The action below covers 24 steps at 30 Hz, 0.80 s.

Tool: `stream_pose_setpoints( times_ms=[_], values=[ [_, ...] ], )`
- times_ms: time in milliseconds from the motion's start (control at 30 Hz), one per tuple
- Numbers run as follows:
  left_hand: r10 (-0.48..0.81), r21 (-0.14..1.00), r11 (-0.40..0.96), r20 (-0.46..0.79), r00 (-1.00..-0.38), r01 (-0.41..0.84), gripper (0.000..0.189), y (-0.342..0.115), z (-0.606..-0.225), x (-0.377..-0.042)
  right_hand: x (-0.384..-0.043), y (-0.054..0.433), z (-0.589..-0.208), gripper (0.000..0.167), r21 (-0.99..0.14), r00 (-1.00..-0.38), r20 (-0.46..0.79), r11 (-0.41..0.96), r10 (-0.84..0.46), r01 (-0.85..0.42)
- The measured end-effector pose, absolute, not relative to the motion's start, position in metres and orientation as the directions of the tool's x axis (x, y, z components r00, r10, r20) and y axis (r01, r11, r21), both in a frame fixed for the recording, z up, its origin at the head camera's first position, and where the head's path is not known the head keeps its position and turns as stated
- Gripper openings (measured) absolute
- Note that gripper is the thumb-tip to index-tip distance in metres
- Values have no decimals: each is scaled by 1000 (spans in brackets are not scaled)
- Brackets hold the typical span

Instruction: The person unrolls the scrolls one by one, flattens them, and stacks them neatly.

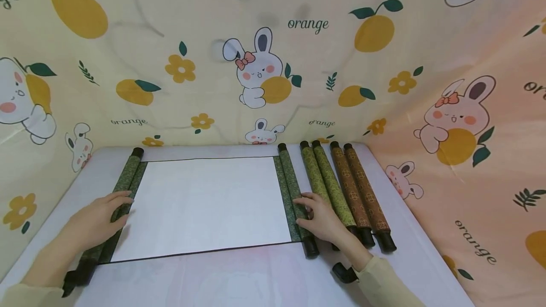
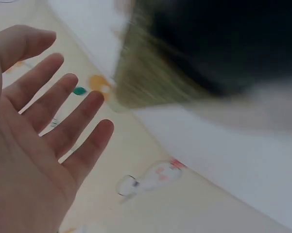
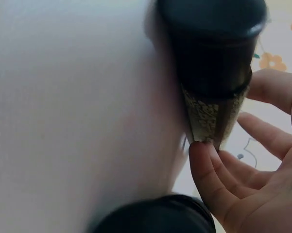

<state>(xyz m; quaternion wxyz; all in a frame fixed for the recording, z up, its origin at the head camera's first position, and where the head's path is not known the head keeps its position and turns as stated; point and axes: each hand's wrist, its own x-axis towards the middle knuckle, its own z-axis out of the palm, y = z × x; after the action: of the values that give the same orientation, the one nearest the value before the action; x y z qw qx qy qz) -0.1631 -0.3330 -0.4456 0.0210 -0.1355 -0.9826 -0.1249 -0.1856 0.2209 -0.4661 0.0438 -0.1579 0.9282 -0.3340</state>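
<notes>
A white scroll lies unrolled flat, with a dark green patterned roller at each side. My left hand lies over the left roller, fingertips and thumb reaching toward the paper. In the left wrist view that hand has its fingers spread and nearly straight, while the roller's end is blurred. Over the right roller, my right hand rests with index finger and thumb extended across it. The right wrist view shows loosely bent fingers beside a black-capped roller, one fingertip touching it.
To the right of the scroll lie two light green rolls and two brown patterned rolls, all with black ends. They sit close to my right hand. A white table supports everything. Printed cloth with rabbits and oranges surrounds it.
</notes>
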Motion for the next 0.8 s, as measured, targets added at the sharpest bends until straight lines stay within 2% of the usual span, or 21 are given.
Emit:
stream_pose_setpoints(
  times_ms=[200, 367, 533, 633, 800],
  values=[
    [276, 305, 893, 211, -938, 332, 44, -297, -434, -166, -182, 226, -460, 47, -673, -934, 67, 675, -351, -303],
    [265, 369, 851, 314, -912, 374, 45, -260, -425, -174, -181, 236, -453, 43, -697, -905, 194, 596, -380, -399],
    [257, 445, 795, 369, -893, 412, 46, -216, -416, -186, -185, 251, -442, 44, -651, -871, 335, 579, -360, -490],
    [253, 500, 749, 389, -886, 434, 47, -186, -411, -193, -187, 263, -436, 43, -637, -869, 375, 591, -322, -494],
    [260, 574, 668, 416, -871, 474, 49, -138, -405, -200, -193, 284, -430, 43, -639, -894, 368, 628, -257, -444]
  ],
)
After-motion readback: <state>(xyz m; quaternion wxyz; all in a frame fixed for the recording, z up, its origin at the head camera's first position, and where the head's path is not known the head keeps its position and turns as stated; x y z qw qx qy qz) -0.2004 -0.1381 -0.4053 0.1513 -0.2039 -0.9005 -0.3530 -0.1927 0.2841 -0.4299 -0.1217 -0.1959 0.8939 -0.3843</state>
